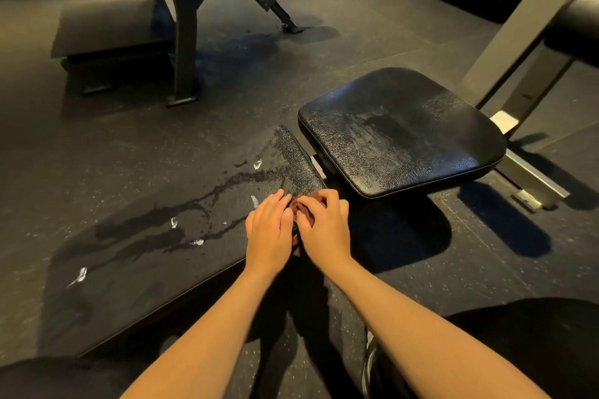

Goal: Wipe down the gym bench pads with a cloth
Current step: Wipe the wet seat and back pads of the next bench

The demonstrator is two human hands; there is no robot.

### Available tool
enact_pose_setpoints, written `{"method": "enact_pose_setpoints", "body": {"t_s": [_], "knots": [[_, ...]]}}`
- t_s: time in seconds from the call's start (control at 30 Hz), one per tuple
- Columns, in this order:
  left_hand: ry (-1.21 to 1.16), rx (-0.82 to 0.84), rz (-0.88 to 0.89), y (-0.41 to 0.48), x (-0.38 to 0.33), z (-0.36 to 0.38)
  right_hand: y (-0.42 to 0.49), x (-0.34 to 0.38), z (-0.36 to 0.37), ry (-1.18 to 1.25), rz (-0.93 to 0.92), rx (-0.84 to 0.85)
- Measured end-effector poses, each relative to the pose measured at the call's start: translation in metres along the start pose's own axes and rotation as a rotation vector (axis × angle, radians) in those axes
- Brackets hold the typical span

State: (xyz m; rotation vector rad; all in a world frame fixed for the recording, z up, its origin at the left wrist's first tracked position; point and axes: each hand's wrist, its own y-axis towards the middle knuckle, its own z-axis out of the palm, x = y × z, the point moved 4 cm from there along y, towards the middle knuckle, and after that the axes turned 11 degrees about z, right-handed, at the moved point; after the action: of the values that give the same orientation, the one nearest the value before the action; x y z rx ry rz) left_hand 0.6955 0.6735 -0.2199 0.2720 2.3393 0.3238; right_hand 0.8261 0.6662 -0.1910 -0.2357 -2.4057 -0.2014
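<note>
Two hands meet in my only view, the head camera, at the end of the long black textured vinyl back pad (155,256) that faces the seat. My left hand (269,232) lies flat with its fingers nearly straight, pressing on the pad and touching the small bunched reddish-brown cloth (304,210). My right hand (325,227) has its fingers curled round that cloth, pinching it into a wad at the pad's corner. Left of the grip and stretching well away from it, the back pad carries dark runs of liquid (223,183) and a few white foam flecks (79,277), which I judge not yet wiped. Just beyond the grip, across a narrow gap, sits the wide black vinyl seat pad (398,133), its top showing a dull, streaky sheen. Right of the grip and lower lies the dark speckled rubber floor (470,262). I judge the risks from here as these: a wad this tight offers little face, so a sweep may only push the liquid along and over the pad's edge onto the floor. The flat hand could skid on wet vinyl, a loose corner of cloth could catch in the gap between the pads, and the flecks farthest from the grip could be missed.
</note>
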Motion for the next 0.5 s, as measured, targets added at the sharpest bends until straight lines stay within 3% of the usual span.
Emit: {"method": "enact_pose_setpoints", "body": {"t_s": [0.23,0.5], "knots": [[-0.073,0.0,-0.001,-0.012,0.002,-0.005,0.013,-0.002,-0.01,-0.047,0.073,-0.061],[-0.3,-0.073,-0.121,-0.02,0.007,-0.013,-0.015,0.022,0.021,-0.137,-0.13,0.077]]}}
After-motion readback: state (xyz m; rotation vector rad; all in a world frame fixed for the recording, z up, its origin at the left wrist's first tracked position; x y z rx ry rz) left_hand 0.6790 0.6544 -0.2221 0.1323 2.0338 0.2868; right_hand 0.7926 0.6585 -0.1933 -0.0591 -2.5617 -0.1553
